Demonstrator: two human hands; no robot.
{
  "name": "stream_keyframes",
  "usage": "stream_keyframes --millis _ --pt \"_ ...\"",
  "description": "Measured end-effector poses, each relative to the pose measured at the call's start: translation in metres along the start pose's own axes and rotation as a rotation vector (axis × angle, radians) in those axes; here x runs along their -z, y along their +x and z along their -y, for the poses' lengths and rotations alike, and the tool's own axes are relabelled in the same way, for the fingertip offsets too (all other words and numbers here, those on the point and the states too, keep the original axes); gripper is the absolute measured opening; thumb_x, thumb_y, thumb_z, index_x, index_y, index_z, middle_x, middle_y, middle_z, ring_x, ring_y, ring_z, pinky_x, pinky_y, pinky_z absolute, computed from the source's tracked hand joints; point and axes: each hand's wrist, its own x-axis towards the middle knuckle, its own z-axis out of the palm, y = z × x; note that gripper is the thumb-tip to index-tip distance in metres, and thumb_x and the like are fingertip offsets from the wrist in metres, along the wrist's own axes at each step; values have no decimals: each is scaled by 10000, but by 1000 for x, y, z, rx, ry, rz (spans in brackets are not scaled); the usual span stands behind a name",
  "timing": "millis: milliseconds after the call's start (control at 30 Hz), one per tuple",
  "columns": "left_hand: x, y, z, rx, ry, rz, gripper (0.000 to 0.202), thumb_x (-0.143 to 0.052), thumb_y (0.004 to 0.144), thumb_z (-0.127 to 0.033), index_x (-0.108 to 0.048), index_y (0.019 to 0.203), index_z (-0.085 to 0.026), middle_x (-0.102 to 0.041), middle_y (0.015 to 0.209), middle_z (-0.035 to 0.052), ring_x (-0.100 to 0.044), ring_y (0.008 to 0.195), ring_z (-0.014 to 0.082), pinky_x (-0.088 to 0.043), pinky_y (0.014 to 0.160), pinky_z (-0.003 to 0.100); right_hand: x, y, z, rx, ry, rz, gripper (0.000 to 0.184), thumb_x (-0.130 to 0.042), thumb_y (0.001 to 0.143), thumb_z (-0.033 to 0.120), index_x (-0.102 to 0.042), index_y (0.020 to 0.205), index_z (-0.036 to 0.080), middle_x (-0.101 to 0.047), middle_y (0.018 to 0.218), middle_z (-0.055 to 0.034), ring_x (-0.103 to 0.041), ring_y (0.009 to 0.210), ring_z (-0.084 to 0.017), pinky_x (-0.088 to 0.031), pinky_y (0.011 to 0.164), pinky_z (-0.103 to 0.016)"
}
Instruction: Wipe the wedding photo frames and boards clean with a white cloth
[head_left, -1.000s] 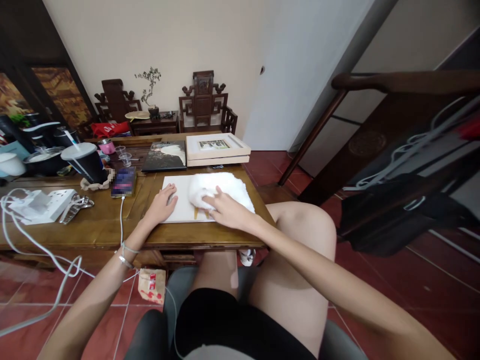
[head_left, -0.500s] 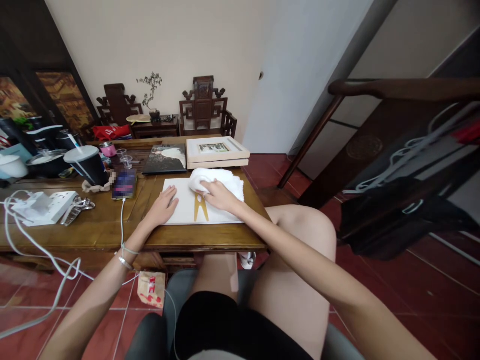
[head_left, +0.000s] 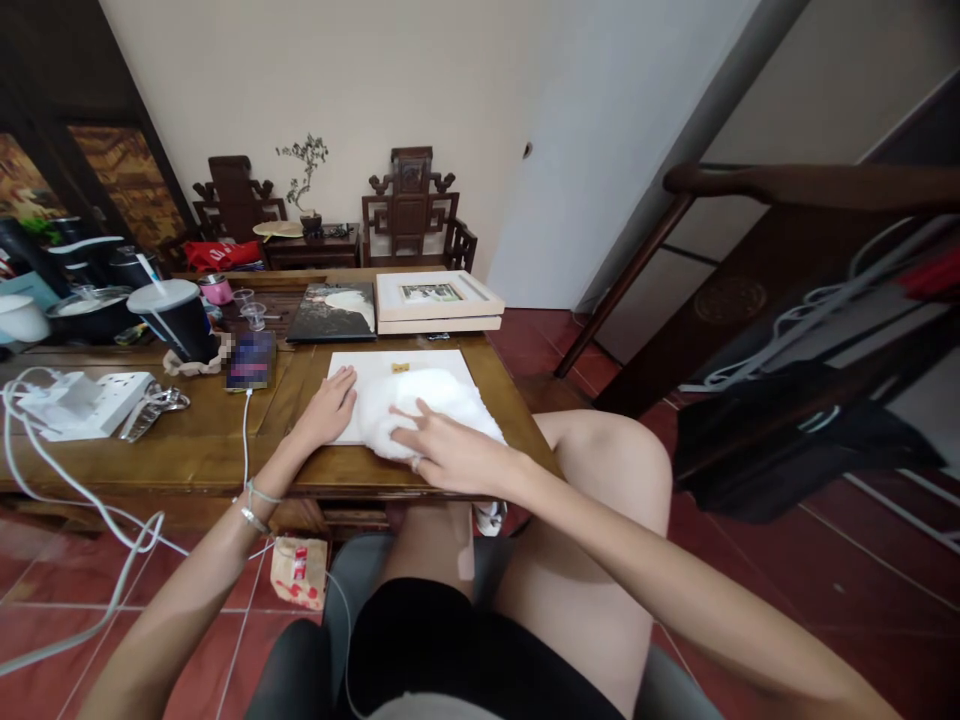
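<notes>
A flat white panel (head_left: 420,361) with a small gold mark lies on the wooden table (head_left: 187,440) in front of me. A crumpled white cloth (head_left: 405,400) covers its near half. My right hand (head_left: 442,450) presses on the cloth at the near table edge, fingers bent over it. My left hand (head_left: 330,405) rests flat on the panel's left edge, fingers stretched out, holding nothing.
Behind the panel lie a stacked light picture frame (head_left: 435,296) and a dark picture (head_left: 334,310). To the left sit a phone (head_left: 250,360) on a cable, a lidded cup (head_left: 174,318), a white power strip (head_left: 90,400) and keys. A dark chair (head_left: 810,330) stands at right.
My right hand dragged the cloth from the panel's far edge toward me, covering the gold shape and baring the far part. The left hand stayed in place.
</notes>
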Motion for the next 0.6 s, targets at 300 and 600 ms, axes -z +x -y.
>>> stream_keyframes --millis 300,600 --pt "0 -1 1 4 8 3 529 -284 944 -290 -454 1394 -69 -389 1512 159 -307 1436 248 -215 1192 466 -3 55 -39 -187 -152 -23 354 -422 832 57 -582 1145 102 -643 1146 -189 -447 1291 -313 -288 1056 -515" --pt "1 1 3 -20 3 0 513 -283 940 -268 -462 1398 -122 -408 1509 117 -320 1431 246 -240 1188 473 -20 56 -38 5 -219 -2 327 -491 813 100 -608 1117 124 -624 1187 -178 -450 1270 -316 -207 1111 -575"
